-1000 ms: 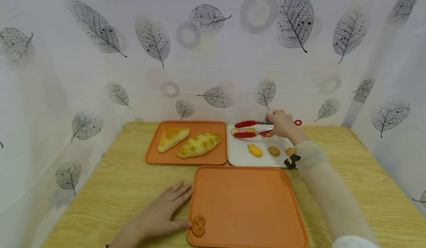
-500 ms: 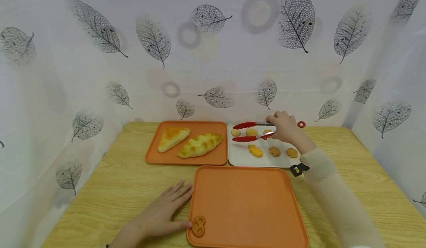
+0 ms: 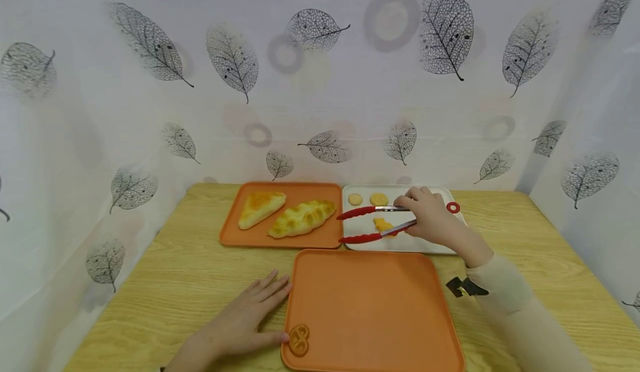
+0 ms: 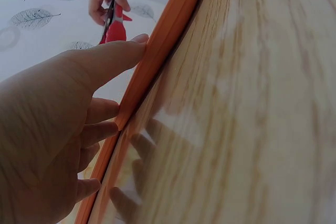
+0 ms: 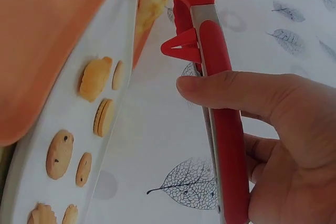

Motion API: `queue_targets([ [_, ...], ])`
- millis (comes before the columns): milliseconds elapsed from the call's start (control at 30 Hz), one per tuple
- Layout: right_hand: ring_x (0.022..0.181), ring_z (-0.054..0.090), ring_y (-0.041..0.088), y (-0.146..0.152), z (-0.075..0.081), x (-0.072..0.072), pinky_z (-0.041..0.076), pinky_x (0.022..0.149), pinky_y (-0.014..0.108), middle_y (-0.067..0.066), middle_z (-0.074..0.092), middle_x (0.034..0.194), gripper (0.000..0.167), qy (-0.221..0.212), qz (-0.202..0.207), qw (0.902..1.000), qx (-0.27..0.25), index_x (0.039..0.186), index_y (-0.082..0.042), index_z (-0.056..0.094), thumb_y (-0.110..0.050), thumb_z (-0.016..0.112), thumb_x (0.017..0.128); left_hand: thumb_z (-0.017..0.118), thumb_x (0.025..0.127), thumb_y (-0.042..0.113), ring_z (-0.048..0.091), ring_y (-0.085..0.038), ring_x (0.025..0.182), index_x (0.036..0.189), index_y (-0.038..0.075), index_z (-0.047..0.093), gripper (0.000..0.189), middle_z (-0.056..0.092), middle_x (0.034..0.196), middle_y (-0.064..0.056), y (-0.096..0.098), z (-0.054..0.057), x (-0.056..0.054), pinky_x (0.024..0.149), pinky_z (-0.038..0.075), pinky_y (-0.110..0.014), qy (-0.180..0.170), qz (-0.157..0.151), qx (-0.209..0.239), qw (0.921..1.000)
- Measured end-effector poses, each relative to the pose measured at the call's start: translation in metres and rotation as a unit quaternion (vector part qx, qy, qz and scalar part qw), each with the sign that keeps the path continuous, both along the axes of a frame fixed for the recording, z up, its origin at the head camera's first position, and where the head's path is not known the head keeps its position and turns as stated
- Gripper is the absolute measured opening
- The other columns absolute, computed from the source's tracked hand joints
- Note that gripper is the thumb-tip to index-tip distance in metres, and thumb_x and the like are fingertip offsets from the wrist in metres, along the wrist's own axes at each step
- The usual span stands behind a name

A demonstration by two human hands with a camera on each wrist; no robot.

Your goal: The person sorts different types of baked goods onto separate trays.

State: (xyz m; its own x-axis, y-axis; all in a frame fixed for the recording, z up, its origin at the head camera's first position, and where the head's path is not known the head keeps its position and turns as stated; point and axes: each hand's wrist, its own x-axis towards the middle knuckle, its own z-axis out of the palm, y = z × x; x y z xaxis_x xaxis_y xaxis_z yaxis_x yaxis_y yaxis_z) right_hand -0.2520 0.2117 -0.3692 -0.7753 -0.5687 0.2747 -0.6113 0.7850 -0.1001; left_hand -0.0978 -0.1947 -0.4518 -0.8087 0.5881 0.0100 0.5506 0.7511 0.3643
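Note:
My right hand point(image 3: 432, 216) grips a pair of red and metal tongs point(image 3: 360, 212), thumb along one arm in the right wrist view. The tongs hang above the white tray point(image 3: 415, 244), arms spread, nothing between their tips. Below lie several small cookies: a pale round one point(image 3: 355, 199), a textured round one point(image 3: 379, 199) and an orange animal-like one point(image 3: 382, 225). The hand and tongs hide others in the head view. My left hand point(image 3: 245, 316) lies with fingers stretched, fingertips touching the left edge of the front orange tray point(image 3: 370, 305). A pretzel point(image 3: 299, 340) sits in that tray's near-left corner.
Behind, on the left, another orange tray point(image 3: 230, 233) holds a triangular bread point(image 3: 261, 208) and a braided bread loaf point(image 3: 301, 218). It adjoins the white tray. A leaf-patterned curtain point(image 3: 320, 83) encloses the wooden table point(image 3: 200, 272) at the back and sides.
My right hand has drawn the tongs from the back row of cookies toward me, and their arms stand further apart. My left hand stays at the tray's edge.

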Motion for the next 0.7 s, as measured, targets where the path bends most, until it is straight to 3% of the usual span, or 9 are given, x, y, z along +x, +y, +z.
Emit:
queue_targets([
  [267, 0.090, 0.052, 0.026, -0.010, -0.004, 0.032, 0.035, 0.064, 0.035, 0.004, 0.057, 0.095, 0.049, 0.042, 0.087, 0.9948, -0.030, 0.102, -0.012, 0.067, -0.006, 0.090, 0.059, 0.050, 0.088, 0.070, 0.017, -0.027, 0.152, 0.155, 0.021, 0.028, 0.087, 0.028, 0.161, -0.001, -0.001, -0.001, 0.000, 0.118, 0.026, -0.057, -0.009, 0.007, -0.001, 0.9999],
  [433, 0.088, 0.047, 0.017, -0.019, -0.004, 0.052, 0.028, 0.067, 0.028, -0.002, 0.055, 0.093, 0.048, 0.017, 0.102, 0.9945, -0.018, 0.103, -0.016, 0.067, -0.007, 0.089, 0.060, 0.050, 0.088, 0.070, 0.019, -0.028, 0.151, 0.155, 0.021, 0.028, 0.086, 0.030, 0.161, -0.001, -0.001, -0.001, 0.000, 0.117, 0.027, -0.057, 0.000, 0.006, -0.002, 1.0000],
  [567, 0.089, 0.046, 0.016, -0.027, -0.006, 0.063, 0.032, 0.072, 0.032, -0.004, 0.055, 0.095, 0.051, 0.009, 0.124, 0.9922, -0.006, 0.104, -0.018, 0.066, -0.006, 0.089, 0.060, 0.050, 0.088, 0.069, 0.022, -0.029, 0.150, 0.155, 0.021, 0.029, 0.085, 0.032, 0.160, -0.002, 0.000, -0.002, 0.000, 0.115, 0.029, -0.058, 0.013, 0.003, -0.004, 0.9999],
  [700, 0.091, 0.047, 0.016, -0.035, -0.009, 0.071, 0.033, 0.076, 0.034, -0.002, 0.056, 0.099, 0.055, -0.008, 0.143, 0.9897, 0.005, 0.107, -0.019, 0.066, -0.005, 0.089, 0.059, 0.050, 0.088, 0.070, 0.021, -0.029, 0.151, 0.155, 0.022, 0.028, 0.086, 0.031, 0.160, -0.002, 0.000, -0.002, 0.000, 0.115, 0.029, -0.058, 0.005, 0.005, -0.004, 1.0000],
])
